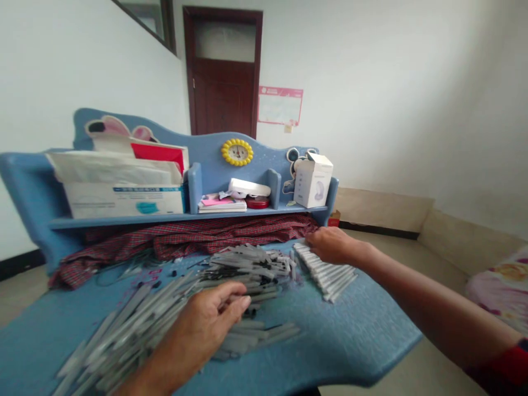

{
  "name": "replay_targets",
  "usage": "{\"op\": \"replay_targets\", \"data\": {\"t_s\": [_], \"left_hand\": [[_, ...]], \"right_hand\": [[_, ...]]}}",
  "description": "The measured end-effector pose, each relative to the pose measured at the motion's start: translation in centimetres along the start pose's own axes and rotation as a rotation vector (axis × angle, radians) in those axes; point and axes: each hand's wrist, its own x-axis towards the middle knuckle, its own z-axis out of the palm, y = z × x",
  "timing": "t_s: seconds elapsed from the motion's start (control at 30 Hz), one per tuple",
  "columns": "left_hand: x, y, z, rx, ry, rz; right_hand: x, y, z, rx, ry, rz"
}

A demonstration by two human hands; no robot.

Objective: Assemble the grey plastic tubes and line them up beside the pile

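Observation:
A big loose heap of grey pens (247, 267) covers the middle of the blue desk (355, 335). My left hand (202, 324) rests palm down on the near part of the heap, fingers together and curled over several pens. My right hand (328, 243) reaches to the far end of a neat row of pens (328, 272) laid side by side on the right of the desk. Its fingers are bent down onto the row's far end, and what they hold is hidden.
A red checked cloth (198, 239) lies bunched under the desk's shelf (165, 217). The shelf carries flat packages (119, 184), books, a red tin (258, 202), a white box (312, 180) and a yellow clock (236, 152). A dark door (223, 82) stands behind. Bedding (501, 286) is at right.

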Motion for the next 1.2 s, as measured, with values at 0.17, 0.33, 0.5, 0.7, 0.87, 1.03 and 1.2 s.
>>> {"op": "replay_targets", "data": {"t_s": [0.17, 0.33, 0.5, 0.7, 0.87, 1.03, 1.2], "left_hand": [[-0.3, 0.5, 0.1, 0.067, -0.005, 0.012], [-0.2, 0.6, 0.1, 0.078, -0.004, -0.007], [-0.3, 0.8, 0.0, 0.084, -0.026, -0.030], [-0.2, 0.6, 0.0, 0.077, -0.009, -0.031], [0.0, 0.4, -0.1, 0.065, 0.026, -0.018], [0.0, 0.2, -0.2, 0.070, 0.029, -0.018], [0.1, 0.4, -0.4, 0.108, 0.045, -0.017]], "right_hand": [[0.8, 1.9, 4.0, -0.120, -0.128, -0.047], [1.5, 2.0, 5.6, -0.153, -0.173, -0.077], [1.5, 2.4, 6.3, -0.149, -0.168, -0.065], [1.2, 2.0, 5.5, -0.098, -0.132, -0.019], [1.8, -0.5, 4.1, 0.016, -0.076, -0.026], [3.0, -2.5, 4.0, 0.113, -0.058, -0.032], [3.7, -3.7, 4.5, 0.169, -0.085, -0.020]]}}
